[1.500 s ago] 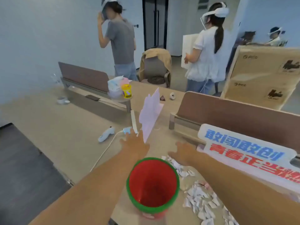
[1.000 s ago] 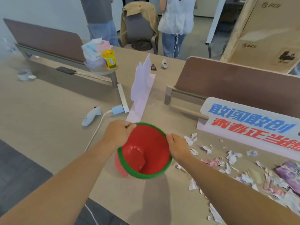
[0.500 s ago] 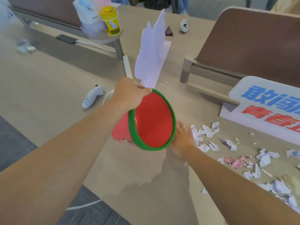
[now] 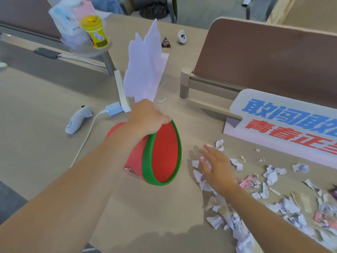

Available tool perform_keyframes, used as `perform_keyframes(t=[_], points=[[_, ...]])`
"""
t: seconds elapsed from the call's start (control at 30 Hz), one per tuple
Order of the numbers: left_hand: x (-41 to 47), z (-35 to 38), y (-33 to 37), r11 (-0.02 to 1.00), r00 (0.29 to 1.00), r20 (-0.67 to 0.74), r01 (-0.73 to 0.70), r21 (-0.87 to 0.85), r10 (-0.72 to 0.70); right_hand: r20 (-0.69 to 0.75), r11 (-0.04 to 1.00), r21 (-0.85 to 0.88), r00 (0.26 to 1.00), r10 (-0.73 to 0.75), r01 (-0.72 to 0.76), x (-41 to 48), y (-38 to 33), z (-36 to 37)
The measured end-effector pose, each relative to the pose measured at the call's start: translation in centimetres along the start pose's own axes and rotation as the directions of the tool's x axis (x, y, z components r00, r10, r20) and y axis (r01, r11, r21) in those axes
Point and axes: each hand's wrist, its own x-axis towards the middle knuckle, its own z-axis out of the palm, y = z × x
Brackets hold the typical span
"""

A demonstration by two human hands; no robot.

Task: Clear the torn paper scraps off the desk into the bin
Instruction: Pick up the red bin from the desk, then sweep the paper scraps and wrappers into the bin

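A person's left hand (image 4: 145, 119) clamps over the top of the green rim of a red bin (image 4: 165, 154), fingers curled round the edge. The bin is tipped onto its side above the pale desk (image 4: 45, 152). Its long axis runs roughly level, left to right across the desk. The open mouth faces right and the base points back to the left, under the forearm. Whether the lower rim touches the desk cannot be told.

Just to the right of that mouth, the right hand (image 4: 217, 167) lies palm down with fingers straight and spread. It presses on the nearest of the torn paper scraps (image 4: 271, 174). The fingertips point up and left, toward the bin. The scraps, white with a few pink pieces, spread from under this hand toward the right edge of the view. They gather thicker toward the lower right corner. None can be seen inside the bin.

A torn lilac sheet (image 4: 145, 66) stands up behind the left hand; whether that hand also holds it cannot be told. A white sign (image 4: 291, 125) with blue and red characters stands at the right, just beyond the scraps, in front of a brown divider panel (image 4: 264, 57). To the left of the bin lie a white controller (image 4: 77, 119) and a pale blue charger plug (image 4: 113, 109) with its cable. A yellow canister (image 4: 94, 31) stands farther back.
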Motion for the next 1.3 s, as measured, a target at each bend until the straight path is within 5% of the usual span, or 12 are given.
perform_keyframes(t=[0.07, 0.17, 0.4, 0.6, 0.7, 0.8, 0.87, 0.93, 1.03, 1.1, 1.2, 1.3], points=[[-0.2, 0.4, 0.1, 1.000, 1.000, 0.025, -0.008, 0.004, 0.008, -0.043, 0.993, -0.002, 0.992, 0.119, -0.119, 1.7, 0.9, -1.1], [-0.5, 0.8, 0.3, 1.000, 0.999, 0.052, -0.014, 0.012, 0.013, 0.192, 0.972, -0.068, 0.954, 0.232, -0.223, 4.0, 3.0, -1.2], [-1.6, 0.8, 0.3, 1.000, 0.997, 0.071, -0.016, 0.005, 0.015, 0.489, 0.971, -0.215, 0.872, 0.011, 0.108, 0.9, 2.4, 0.6], [-3.1, 1.2, 0.7, 0.999, 0.997, 0.077, -0.029, -0.035, 0.032, 0.389, 0.892, -0.350, 0.911, -0.141, 0.287, -4.2, 2.2, 1.9], [-3.9, 1.9, 1.4, 0.995, 0.996, 0.072, -0.046, -0.085, 0.052, 0.156, 0.924, -0.264, 0.958, -0.242, 0.276, -5.6, 2.9, 2.2], [-4.6, 2.3, 1.6, 0.994, 0.995, 0.082, -0.054, -0.091, 0.061, 0.117, 0.938, -0.212, 0.960, -0.256, 0.276, -5.6, 2.9, 2.2], [-5.0, 2.3, 1.6, 0.994, 0.994, 0.091, -0.054, -0.094, 0.062, 0.189, 0.950, -0.230, 0.967, -0.170, 0.211, -5.3, 2.1, 1.5], [-5.3, 2.0, 1.3, 0.993, 0.994, 0.093, -0.051, -0.103, 0.061, 0.182, 0.979, -0.203, 0.981, 0.069, -0.032, -4.5, 1.2, 0.7], [-5.8, 1.2, 0.7, 0.991, 0.996, 0.083, -0.031, -0.132, 0.043, 0.099, 0.935, 0.148, 0.946, 0.309, -0.321, -3.4, -2.2, -1.2], [-6.2, 0.6, 0.3, 0.989, 0.997, 0.075, -0.012, -0.146, 0.023, 0.008, 0.944, 0.270, 0.981, 0.193, -0.188, -3.1, -6.2, -2.0], [-6.9, -0.2, -0.1, 0.984, 0.999, 0.048, -0.007, -0.176, 0.016, 0.085, 0.950, 0.311, 0.995, -0.052, 0.023, -2.8, -11.1, -1.0], [-7.8, -1.0, -1.0, 0.989, 0.999, 0.016, -0.027, -0.142, 0.030, 0.221, 0.973, 0.231, 0.975, -0.029, -0.023, -2.5, -13.1, 1.1]])
